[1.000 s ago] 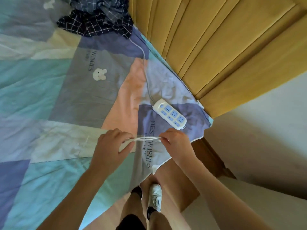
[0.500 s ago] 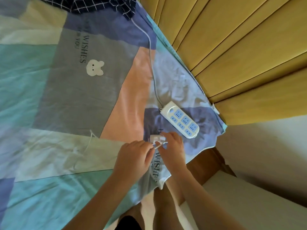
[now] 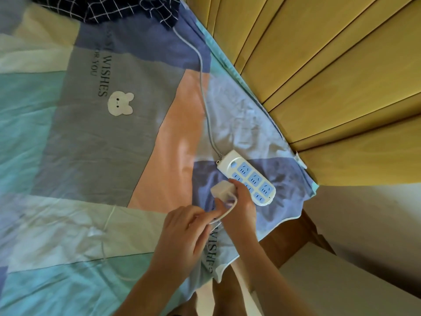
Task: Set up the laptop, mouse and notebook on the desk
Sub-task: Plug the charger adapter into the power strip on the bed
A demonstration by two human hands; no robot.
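Observation:
My right hand (image 3: 242,202) grips a white charger plug (image 3: 222,189) and holds it against the near end of a white and blue power strip (image 3: 248,176) lying on the bed. My left hand (image 3: 185,231) pinches the thin white charger cable (image 3: 224,214) just below the plug. The rest of that cable trails left across the patchwork bedsheet (image 3: 91,144). No laptop, mouse or notebook is in view.
The strip's grey cord (image 3: 204,87) runs up the bed under a dark checked garment (image 3: 127,8). A yellow padded headboard (image 3: 319,65) stands to the right. Below are the wooden bed frame (image 3: 280,242), a pale floor and my legs.
My hands went from stretching the cable between them to taking the plug. The right hand has carried the plug up to the power strip, with the left hand following on the cable.

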